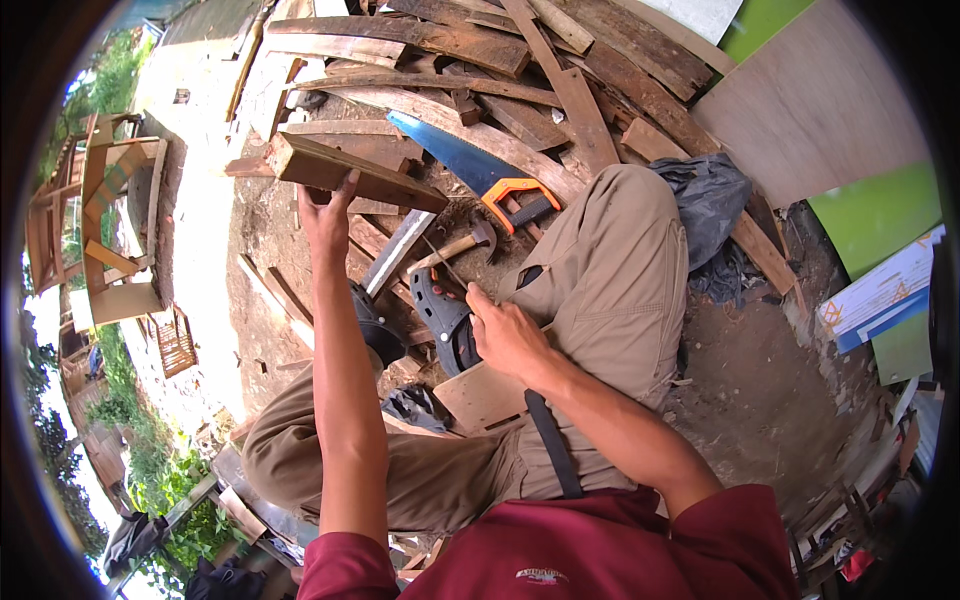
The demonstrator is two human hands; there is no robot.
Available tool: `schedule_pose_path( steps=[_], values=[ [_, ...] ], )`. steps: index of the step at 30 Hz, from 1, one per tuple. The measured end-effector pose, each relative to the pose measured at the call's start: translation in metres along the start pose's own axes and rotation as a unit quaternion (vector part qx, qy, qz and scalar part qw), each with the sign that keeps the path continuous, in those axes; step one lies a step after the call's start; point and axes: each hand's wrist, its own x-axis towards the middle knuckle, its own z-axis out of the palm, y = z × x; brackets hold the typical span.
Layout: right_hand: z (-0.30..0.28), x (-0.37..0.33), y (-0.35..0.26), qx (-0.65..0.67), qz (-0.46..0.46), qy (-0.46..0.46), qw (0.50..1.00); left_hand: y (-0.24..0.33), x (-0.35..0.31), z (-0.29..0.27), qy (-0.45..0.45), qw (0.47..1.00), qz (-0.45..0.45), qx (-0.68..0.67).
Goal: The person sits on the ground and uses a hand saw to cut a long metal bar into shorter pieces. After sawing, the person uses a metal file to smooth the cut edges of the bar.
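Observation:
My left hand (327,212) is raised and grips a squared block of brown wood (365,178) from below, thumb on its near side. Closed in front of my lap, my right hand (508,338) has a thin dark rod (450,268) running from its fingers toward the block; its exact kind is unclear. Between the hands lies a claw hammer (450,250) with a wooden handle. Beside it slants a pale straight-edged bar (398,252). A handsaw (460,158) with a blue blade and orange-and-black handle rests on the planks beyond.
Loose planks (430,45) pile up ahead of me. My dark clogs (443,318) are close to the hammer. A black plastic bag (705,205) lies by my right knee, with plywood and green panels (815,105) farther right. Wooden furniture frames (120,200) stand at the far left.

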Motion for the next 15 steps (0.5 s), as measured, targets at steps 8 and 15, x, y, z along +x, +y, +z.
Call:
schedule_pose_path(
  steps=[8,15],
  values=[
    [0.0,-0.008,-0.013,-0.108,-0.009,0.007,0.994,-0.008,0.002,-0.006,-0.008,0.999,-0.035,-0.004],
    [0.019,0.003,-0.015,-0.153,-0.025,0.017,0.988,-0.014,0.008,-0.005,-0.018,0.998,-0.012,-0.055]
  ],
)
